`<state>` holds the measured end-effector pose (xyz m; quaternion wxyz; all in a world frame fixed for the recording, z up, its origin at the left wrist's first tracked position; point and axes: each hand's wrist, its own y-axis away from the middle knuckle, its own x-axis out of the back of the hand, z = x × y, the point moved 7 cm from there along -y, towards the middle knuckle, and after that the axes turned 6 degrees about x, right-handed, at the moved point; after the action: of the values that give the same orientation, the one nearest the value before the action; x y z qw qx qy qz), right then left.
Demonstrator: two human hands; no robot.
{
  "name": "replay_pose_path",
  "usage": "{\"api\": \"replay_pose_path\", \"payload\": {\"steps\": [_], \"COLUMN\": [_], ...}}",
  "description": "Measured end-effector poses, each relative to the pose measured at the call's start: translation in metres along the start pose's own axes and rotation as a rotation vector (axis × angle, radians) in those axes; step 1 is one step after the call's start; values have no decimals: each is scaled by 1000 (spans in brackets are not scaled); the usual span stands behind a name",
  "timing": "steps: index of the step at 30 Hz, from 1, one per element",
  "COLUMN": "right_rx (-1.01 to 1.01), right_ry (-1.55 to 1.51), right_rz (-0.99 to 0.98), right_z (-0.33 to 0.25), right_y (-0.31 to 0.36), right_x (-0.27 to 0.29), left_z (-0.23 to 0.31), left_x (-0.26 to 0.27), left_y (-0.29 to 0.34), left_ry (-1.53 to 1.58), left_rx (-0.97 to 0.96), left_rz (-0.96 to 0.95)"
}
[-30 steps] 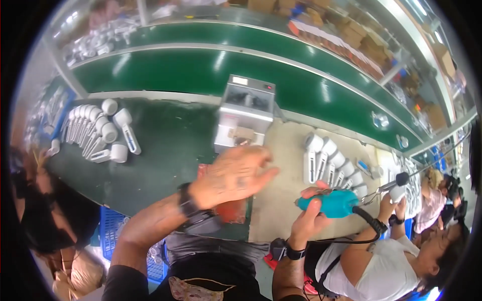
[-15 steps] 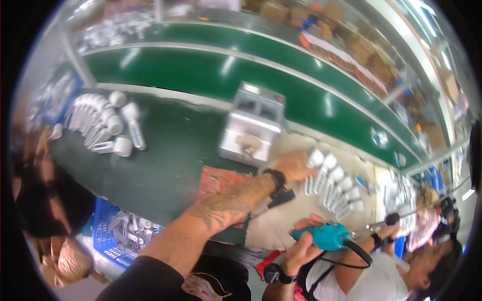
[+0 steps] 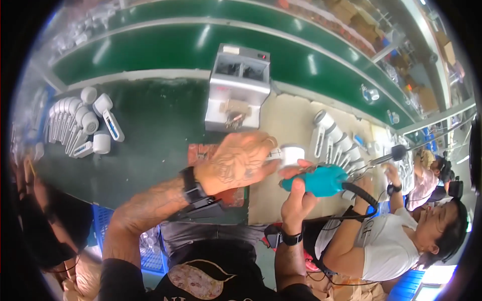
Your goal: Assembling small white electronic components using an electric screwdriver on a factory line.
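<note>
My left hand (image 3: pixel 241 163) is closed on a white handheld device with a round head (image 3: pixel 293 154); its fingers hide most of the handle. My right hand (image 3: pixel 297 201) grips a teal electric screwdriver (image 3: pixel 324 180), with a black cord leaving its right end. Tool and device are close together, and I cannot tell if they touch. Just beyond, a row of similar white devices (image 3: pixel 342 141) lies on the beige mat (image 3: pixel 266 203). Beyond my left hand stands a grey screw feeder (image 3: pixel 237 93) with a small tray in front.
More white devices (image 3: pixel 80 118) lie fanned out on the green tabletop (image 3: pixel 155 135) at the left. A red mat (image 3: pixel 235 197) lies partly under my left hand. Below the table edge is a blue basket (image 3: pixel 104 220). A co-worker in white (image 3: pixel 374 243) sits close at my right.
My left hand has come back from the row on the right and now holds one white device beside the screwdriver. My right hand, with the screwdriver, has shifted slightly up and left in view.
</note>
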<state>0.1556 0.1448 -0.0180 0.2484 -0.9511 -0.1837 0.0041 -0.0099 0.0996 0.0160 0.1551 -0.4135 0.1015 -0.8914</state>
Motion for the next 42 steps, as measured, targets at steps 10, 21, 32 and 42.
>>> {"api": "replay_pose_path", "payload": {"steps": [10, 21, 32, 42], "right_rx": [-101, 8, 124, 83], "right_ry": [-111, -430, -312, -303], "right_rz": [16, -80, -165, -199], "right_z": [-17, -57, -39, -17], "right_y": [2, -47, -106, -96], "right_x": [-24, -73, -144, -156], "left_z": [-25, -39, -57, -59], "left_x": [13, 15, 22, 23], "left_y": [67, 66, 67, 69], "left_ry": [-59, 12, -26, 31], "left_rx": [-135, -184, -84, -95], "left_rz": [140, 113, 63, 78]}}
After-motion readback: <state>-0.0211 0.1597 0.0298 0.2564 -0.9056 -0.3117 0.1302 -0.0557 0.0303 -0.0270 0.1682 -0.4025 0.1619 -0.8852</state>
